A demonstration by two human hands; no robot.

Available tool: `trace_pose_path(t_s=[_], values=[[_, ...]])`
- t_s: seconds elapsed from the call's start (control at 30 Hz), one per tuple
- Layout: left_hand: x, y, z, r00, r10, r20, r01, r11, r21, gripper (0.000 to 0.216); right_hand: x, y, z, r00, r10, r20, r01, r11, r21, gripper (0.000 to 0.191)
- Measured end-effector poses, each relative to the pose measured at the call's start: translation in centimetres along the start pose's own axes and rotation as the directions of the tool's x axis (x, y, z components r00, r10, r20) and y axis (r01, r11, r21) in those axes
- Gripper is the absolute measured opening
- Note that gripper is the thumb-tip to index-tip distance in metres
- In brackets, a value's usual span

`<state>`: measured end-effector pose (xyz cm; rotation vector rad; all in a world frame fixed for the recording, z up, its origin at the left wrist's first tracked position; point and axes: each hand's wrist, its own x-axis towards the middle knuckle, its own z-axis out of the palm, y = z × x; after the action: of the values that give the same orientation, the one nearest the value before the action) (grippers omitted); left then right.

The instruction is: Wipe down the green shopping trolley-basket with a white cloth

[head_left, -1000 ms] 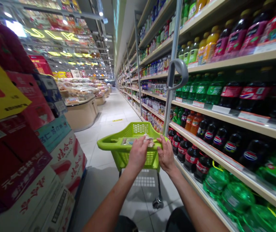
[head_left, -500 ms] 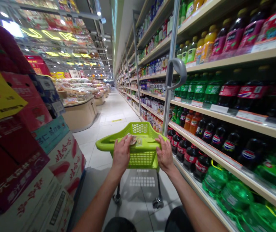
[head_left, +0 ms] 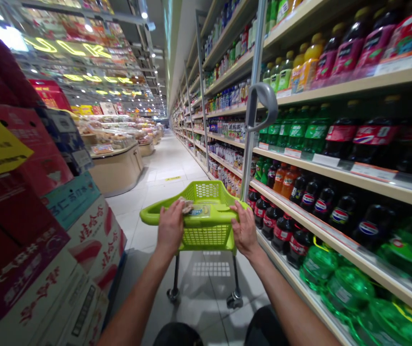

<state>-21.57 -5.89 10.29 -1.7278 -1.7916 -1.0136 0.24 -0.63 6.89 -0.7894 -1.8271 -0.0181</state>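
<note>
A lime-green plastic shopping cart with a lattice basket stands in front of me. Its broad handle carries a small label. At the handle's left part, my left hand is closed on a crumpled, brownish cloth, pressed to the top of the handle. The cloth is partly hidden by my fingers. My right hand grips the right end of the handle, its fingers curled over the edge.
Shelves of drink bottles line the right side, close to the cart. A grey metal post with a looped hook rises there. Stacked drink cartons stand at left. Beyond lie a tiled aisle and a round-ended display counter.
My left hand has slid left along the handle with the cloth, uncovering more of the label. My right hand keeps its place on the handle.
</note>
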Motion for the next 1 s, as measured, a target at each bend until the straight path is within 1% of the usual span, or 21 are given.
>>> trace_pose_path(t_s=[0.07,0.1,0.13,0.17,0.2,0.23,0.33,0.37,0.4,0.43,0.47,0.53,0.6,0.63,0.7,0.77,0.8,0.87,0.9,0.93,1.0], values=[[0.3,-3.6,-1.0,0.992,-0.115,-0.047,0.118,0.991,0.056,0.037,0.0,0.0,0.0,1.000,0.006,0.005,-0.006,1.000,0.002,0.049],[0.4,-5.0,-1.3,0.983,-0.168,-0.073,0.173,0.982,0.069,0.037,0.0,-0.1,0.1,1.000,0.009,0.003,-0.009,1.000,0.003,0.049],[0.4,-5.8,-1.6,0.976,-0.197,-0.086,0.203,0.977,0.065,0.037,0.0,-0.2,0.1,1.000,0.011,-0.001,-0.011,1.000,0.004,0.050],[0.4,-5.9,-1.6,0.975,-0.205,-0.089,0.210,0.976,0.049,0.037,0.0,-0.3,0.3,1.000,0.012,-0.008,-0.012,1.000,0.004,0.050],[0.3,-5.4,-1.5,0.978,-0.191,-0.083,0.194,0.981,0.022,0.037,0.0,-0.4,0.4,1.000,0.013,-0.015,-0.013,1.000,0.004,0.050],[0.1,-4.3,-1.2,0.985,-0.158,-0.074,0.158,0.987,-0.010,0.037,0.0,-0.4,0.5,1.000,0.013,-0.020,-0.013,1.000,0.003,0.050],[-0.3,0.0,0.0,0.999,-0.002,-0.046,-0.002,0.995,-0.098,0.037,0.0,-0.3,0.5,0.999,0.020,-0.027,-0.020,1.000,0.002,0.049],[-0.4,1.0,0.3,0.998,0.054,-0.026,-0.057,0.991,-0.123,0.037,0.0,-0.2,0.5,0.999,0.022,-0.025,-0.022,1.000,0.003,0.049],[-0.4,1.5,0.5,0.996,0.091,-0.010,-0.092,0.986,-0.142,0.037,-0.1,-0.1,0.4,0.999,0.024,-0.022,-0.024,1.000,0.005,0.049],[-0.4,1.5,0.4,0.995,0.102,0.003,-0.101,0.983,-0.154,0.037,-0.1,0.1,0.2,1.000,0.026,-0.018,-0.026,1.000,0.008,0.049],[-0.4,1.1,0.2,0.997,0.081,0.006,-0.079,0.984,-0.157,0.036,-0.1,0.2,0.1,1.000,0.027,-0.011,-0.027,1.000,0.011,0.049],[-0.1,-0.8,-0.4,0.999,-0.042,-0.022,0.038,0.988,-0.152,0.035,-0.1,0.4,-0.1,1.000,0.031,0.003,-0.031,0.999,0.016,0.048],[0.3,-2.2,-1.1,0.984,-0.170,-0.049,0.159,0.972,-0.174,0.033,0.0,0.2,-0.3,0.999,0.039,0.014,-0.040,0.999,0.014,0.048],[0.5,-2.3,-1.3,0.978,-0.205,-0.049,0.191,0.960,-0.205,0.032,0.1,0.0,-0.3,0.999,0.050,0.016,-0.050,0.999,0.005,0.048],[1.0,-0.8,-1.1,0.979,-0.201,-0.018,0.186,0.937,-0.296,0.032,0.6,-1.0,-0.4,0.997,0.082,0.008,-0.082,0.996,-0.035,0.048],[1.4,2.3,-0.3,0.991,-0.134,0.026,0.133,0.903,-0.407,0.034,1.4,-2.6,-0.5,0.996,0.087,0.011,-0.086,0.994,-0.066,0.047],[1.6,3.9,0.2,0.994,-0.099,0.052,0.112,0.881,-0.460,0.036,1.9,-3.4,-0.5,0.997,0.070,0.030,-0.068,0.996,-0.066,0.047],[2.0,6.3,1.1,0.991,-0.091,0.099,0.131,0.824,-0.552,0.039,2.9,-5.1,-0.5,0.994,0.010,0.113,-0.006,0.999,-0.034,0.046],[2.2,6.8,1.4,0.986,-0.124,0.115,0.167,0.799,-0.577,0.040,3.3,-5.8,-0.4,0.985,-0.016,0.170,0.018,1.000,-0.013,0.046],[2.4,6.8,1.5,0.977,-0.179,0.115,0.212,0.782,-0.586,0.040,3.6,-6.3,-0.2,0.972,-0.030,0.232,0.031,1.000,0.000,0.045],[2.6,5.4,1.3,0.950,-0.307,0.058,0.288,0.788,-0.545,0.041,4.0,-7.0,0.5,0.944,-0.023,0.330,0.029,1.000,-0.012,0.047]])
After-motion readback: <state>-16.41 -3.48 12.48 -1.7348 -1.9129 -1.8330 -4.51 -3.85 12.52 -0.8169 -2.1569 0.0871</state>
